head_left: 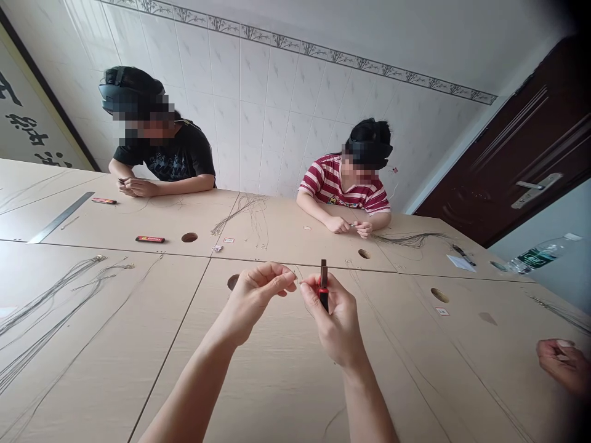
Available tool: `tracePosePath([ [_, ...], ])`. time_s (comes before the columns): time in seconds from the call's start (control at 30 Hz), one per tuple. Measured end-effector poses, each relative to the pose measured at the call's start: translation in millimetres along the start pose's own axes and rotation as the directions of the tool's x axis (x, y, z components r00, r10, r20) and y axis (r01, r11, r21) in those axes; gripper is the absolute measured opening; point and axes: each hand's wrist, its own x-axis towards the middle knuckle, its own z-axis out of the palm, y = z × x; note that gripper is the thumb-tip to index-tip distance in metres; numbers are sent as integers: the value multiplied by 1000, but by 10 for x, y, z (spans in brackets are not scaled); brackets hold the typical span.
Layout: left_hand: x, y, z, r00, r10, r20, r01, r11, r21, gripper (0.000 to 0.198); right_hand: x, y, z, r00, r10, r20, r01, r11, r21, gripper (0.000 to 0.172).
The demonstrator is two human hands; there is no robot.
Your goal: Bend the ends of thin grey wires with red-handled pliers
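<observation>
Head view: left hand [256, 295] fingers closed, pinching the end of a thin wire [299, 282]; right hand [336, 323] clenched round a red-black tool [323, 284], upright, both above the table [277, 394]

Risk: wire so fine it may slip from the fingertip pinch

Around: table hole [232, 282] just behind left hand; wire bundle [55, 289] and co-worker's hand [561, 363] well apart

Right hand [335, 320] around red-handled tool [323, 288]
</observation>
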Motion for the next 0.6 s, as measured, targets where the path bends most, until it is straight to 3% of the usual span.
tracePosePath([
  [0.17, 5, -41, 85, 1000, 30, -5, -31, 994, -105, 20, -7, -2, 25, 999, -28, -37, 28, 999, 16, 14],
  [0.43, -8, -86, 172, 999, 43, -30, -43, 999, -21, 21, -2, 13, 9, 988, -72, -135, 70, 997, -17, 14],
  [0.6, -14, -63, 200, 999, 30, -10, -31, 999, -34, 22, 4, 14, 4, 989, -83, -122, 83, 997, -10, 11],
])
